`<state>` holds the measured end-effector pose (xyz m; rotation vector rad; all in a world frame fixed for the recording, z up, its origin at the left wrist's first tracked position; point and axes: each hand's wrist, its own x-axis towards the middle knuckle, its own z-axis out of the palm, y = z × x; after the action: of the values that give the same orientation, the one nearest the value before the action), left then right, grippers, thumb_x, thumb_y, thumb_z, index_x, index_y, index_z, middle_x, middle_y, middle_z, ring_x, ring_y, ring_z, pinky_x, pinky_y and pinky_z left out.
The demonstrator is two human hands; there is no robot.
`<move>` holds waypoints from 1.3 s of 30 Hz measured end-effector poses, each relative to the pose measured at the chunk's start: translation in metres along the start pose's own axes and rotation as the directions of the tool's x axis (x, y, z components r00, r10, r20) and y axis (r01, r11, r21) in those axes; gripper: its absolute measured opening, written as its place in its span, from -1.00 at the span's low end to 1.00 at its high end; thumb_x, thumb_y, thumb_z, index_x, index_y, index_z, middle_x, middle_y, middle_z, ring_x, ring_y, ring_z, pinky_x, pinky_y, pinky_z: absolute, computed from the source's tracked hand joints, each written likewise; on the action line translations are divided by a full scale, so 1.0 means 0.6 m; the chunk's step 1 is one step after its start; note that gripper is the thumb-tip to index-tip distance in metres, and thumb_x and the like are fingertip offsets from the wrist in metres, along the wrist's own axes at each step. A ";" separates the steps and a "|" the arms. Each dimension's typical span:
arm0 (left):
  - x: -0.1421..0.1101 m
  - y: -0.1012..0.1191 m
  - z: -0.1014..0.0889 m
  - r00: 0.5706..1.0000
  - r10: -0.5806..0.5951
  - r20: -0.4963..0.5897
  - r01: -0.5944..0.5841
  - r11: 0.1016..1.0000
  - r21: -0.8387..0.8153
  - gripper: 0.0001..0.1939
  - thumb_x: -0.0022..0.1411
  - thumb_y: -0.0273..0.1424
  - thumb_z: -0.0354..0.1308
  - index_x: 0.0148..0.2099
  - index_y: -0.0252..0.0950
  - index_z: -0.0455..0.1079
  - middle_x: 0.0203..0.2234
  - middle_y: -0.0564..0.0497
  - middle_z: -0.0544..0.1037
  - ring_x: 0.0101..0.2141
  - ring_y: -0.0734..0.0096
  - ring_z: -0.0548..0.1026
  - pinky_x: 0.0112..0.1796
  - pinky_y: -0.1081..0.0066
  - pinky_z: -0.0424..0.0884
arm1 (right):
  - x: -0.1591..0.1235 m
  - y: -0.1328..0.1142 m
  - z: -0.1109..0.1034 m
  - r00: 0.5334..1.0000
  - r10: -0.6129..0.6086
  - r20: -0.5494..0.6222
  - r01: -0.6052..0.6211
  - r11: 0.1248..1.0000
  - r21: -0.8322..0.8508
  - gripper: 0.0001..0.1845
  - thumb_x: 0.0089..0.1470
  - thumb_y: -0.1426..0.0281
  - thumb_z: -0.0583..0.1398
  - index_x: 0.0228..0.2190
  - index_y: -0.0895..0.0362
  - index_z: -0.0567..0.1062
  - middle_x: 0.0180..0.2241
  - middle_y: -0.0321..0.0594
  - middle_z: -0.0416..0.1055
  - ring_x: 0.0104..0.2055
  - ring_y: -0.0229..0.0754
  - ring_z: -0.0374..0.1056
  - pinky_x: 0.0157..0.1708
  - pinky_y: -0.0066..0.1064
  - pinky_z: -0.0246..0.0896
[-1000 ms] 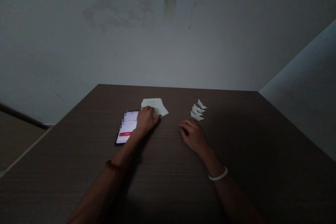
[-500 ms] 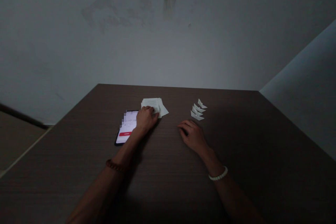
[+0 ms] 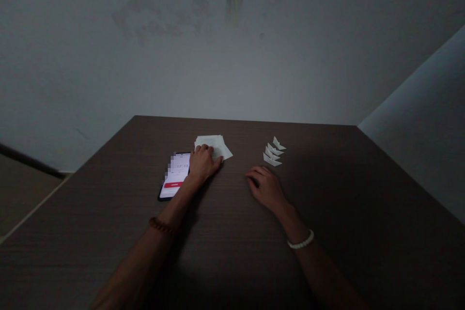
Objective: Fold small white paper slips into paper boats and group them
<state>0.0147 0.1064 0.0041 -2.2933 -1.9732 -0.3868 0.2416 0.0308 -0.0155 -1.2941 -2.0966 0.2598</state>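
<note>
My left hand (image 3: pixel 202 163) lies on the near edge of a loose stack of white paper sheets (image 3: pixel 214 141), its fingers on the top sheet and its thumb spread out to the right. Its fingers are apart and do not grip a sheet. On the bare tabletop rests my right hand (image 3: pixel 264 185), fingers curled with the tips close to the thumb, and nothing shows in it. Just beyond it stand several small folded paper boats (image 3: pixel 272 158) in a slanting row.
A phone (image 3: pixel 174 174) with a lit screen lies left of my left hand, partly behind the wrist. The dark wooden table (image 3: pixel 225 242) ends at a grey wall (image 3: pixel 232 72) with a stained patch high up.
My left thumb has moved outward, and the fingers now lie flatter on the paper stack. The right hand and the boats stay where they were.
</note>
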 end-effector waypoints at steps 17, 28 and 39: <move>0.001 -0.002 0.004 1.000 0.026 0.010 -0.026 1.000 0.008 -0.70 0.29 -0.29 0.00 -0.14 -0.37 0.47 -0.15 -0.26 0.53 -0.09 0.02 0.44 -0.07 0.17 0.37 | -0.002 0.006 0.003 1.000 -0.010 -0.006 0.010 1.000 0.000 -0.80 0.12 0.53 0.16 -0.28 0.08 0.56 -0.23 -0.18 0.49 -0.16 -0.10 0.36 -0.13 -0.27 0.29; 0.013 -0.018 0.009 1.000 -0.009 0.029 0.011 0.999 -0.051 -0.75 0.30 -0.36 0.03 -0.09 -0.30 0.47 -0.12 -0.18 0.54 -0.07 0.13 0.46 -0.07 0.27 0.39 | -0.002 0.006 0.002 1.000 0.003 -0.005 -0.003 1.000 0.008 -0.81 0.12 0.53 0.17 -0.29 0.08 0.56 -0.24 -0.19 0.49 -0.16 -0.11 0.36 -0.14 -0.27 0.29; 0.019 -0.048 0.009 0.990 0.098 0.103 -0.085 0.989 -0.123 -0.70 0.29 -0.44 0.02 0.01 -0.27 0.47 -0.06 -0.13 0.55 -0.03 0.19 0.48 0.01 0.33 0.35 | -0.003 0.013 0.004 1.000 0.003 -0.009 -0.003 1.000 0.012 -0.81 0.13 0.53 0.16 -0.29 0.06 0.56 -0.25 -0.20 0.48 -0.17 -0.11 0.36 -0.14 -0.28 0.29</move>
<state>-0.0117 0.1232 -0.0008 -2.5186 -1.9320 -0.3893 0.2465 0.0336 -0.0218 -1.2892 -2.0829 0.2674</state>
